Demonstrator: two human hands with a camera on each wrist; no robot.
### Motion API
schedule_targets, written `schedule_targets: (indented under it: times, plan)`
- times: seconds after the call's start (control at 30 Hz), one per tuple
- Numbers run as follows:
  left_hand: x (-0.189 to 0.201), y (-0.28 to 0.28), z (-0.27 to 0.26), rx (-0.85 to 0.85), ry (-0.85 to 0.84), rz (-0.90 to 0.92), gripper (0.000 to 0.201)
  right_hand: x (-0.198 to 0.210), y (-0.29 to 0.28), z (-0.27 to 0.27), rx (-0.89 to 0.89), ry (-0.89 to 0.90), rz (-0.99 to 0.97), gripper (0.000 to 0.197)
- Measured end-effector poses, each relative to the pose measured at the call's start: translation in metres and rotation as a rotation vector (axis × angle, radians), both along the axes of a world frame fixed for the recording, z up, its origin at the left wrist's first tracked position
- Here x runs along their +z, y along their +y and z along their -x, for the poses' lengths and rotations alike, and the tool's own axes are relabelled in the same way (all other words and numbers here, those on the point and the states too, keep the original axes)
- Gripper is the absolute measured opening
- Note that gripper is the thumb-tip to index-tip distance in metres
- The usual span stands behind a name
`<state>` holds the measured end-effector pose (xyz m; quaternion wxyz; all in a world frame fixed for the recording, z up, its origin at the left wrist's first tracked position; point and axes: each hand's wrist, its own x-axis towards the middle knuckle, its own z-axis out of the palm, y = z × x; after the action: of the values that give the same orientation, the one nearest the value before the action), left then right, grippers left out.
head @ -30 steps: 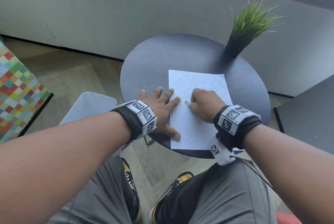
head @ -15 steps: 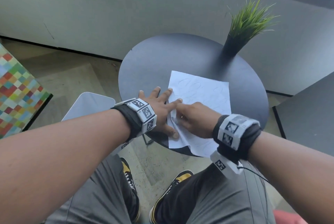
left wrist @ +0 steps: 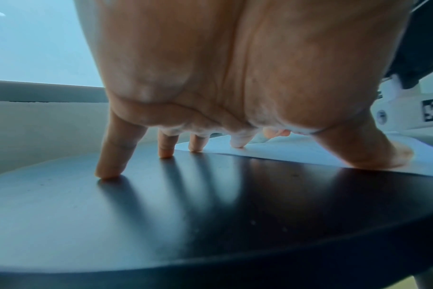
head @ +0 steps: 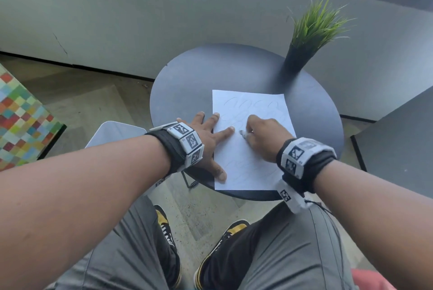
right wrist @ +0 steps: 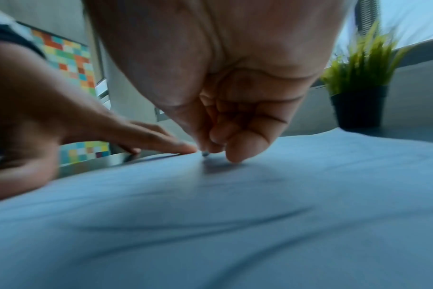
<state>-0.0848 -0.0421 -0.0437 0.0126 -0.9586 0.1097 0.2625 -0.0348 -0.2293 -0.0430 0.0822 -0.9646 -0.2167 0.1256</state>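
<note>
A white sheet of paper point(head: 257, 107) with faint pencil loops lies on the near half of a round black table point(head: 187, 83). My left hand point(head: 210, 142) is spread flat at the sheet's left edge. Its thumb and forefinger press on the paper point(left wrist: 297, 154) and the other fingers point(left wrist: 111, 156) stand on the tabletop point(left wrist: 161, 215). My right hand point(head: 248, 132) is curled over the middle of the sheet and pinches a small grey-tipped thing point(right wrist: 205, 154) against the paper point(right wrist: 235, 224). Whether it is a pencil stub or an eraser I cannot tell.
A black pot with green grass point(head: 297, 60) stands at the table's far right edge. A white seat point(head: 112, 132) is left of the table, a multicoloured checked block point(head: 21, 118) at far left. A dark surface point(head: 398, 144) sits at right, a grey wall behind.
Half a second ago the sheet lay skewed with my right hand close to my left. Now the sheet lies square again and my right hand is back over its middle. The left hand stayed.
</note>
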Motion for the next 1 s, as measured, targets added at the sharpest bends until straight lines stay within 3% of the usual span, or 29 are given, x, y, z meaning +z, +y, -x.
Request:
schedule_targets:
  times: [0.13, 0.3, 0.37, 0.47, 0.63, 0.8, 1.0]
  plan:
    - [0.000, 0.000, 0.000, 0.006, 0.011, 0.018, 0.130, -0.001, 0.019, 0.034, 0.329, 0.105, -0.034, 0.021]
    - [-0.003, 0.000, 0.000, -0.012, 0.000, -0.014, 0.133, 0.003, 0.004, -0.005, -0.035, 0.011, 0.017, 0.024]
    - [-0.003, 0.000, 0.000, -0.007, 0.003, -0.007, 0.133, 0.004, 0.012, 0.013, 0.086, 0.008, 0.000, 0.023]
    - [-0.001, -0.001, 0.001, 0.004, 0.015, -0.003, 0.135, 0.003, 0.015, 0.042, 0.362, 0.155, -0.003, 0.024]
    - [-0.004, 0.000, 0.002, -0.005, 0.012, -0.003, 0.136, 0.003, -0.004, 0.009, -0.008, 0.019, 0.041, 0.027]
    - [0.000, -0.001, 0.004, 0.006, 0.038, 0.007, 0.133, 0.002, 0.007, 0.043, 0.327, 0.091, 0.045, 0.021]
    - [-0.003, 0.008, 0.008, -0.042, -0.001, 0.034, 0.129, -0.001, -0.015, 0.008, -0.015, 0.096, -0.017, 0.025]
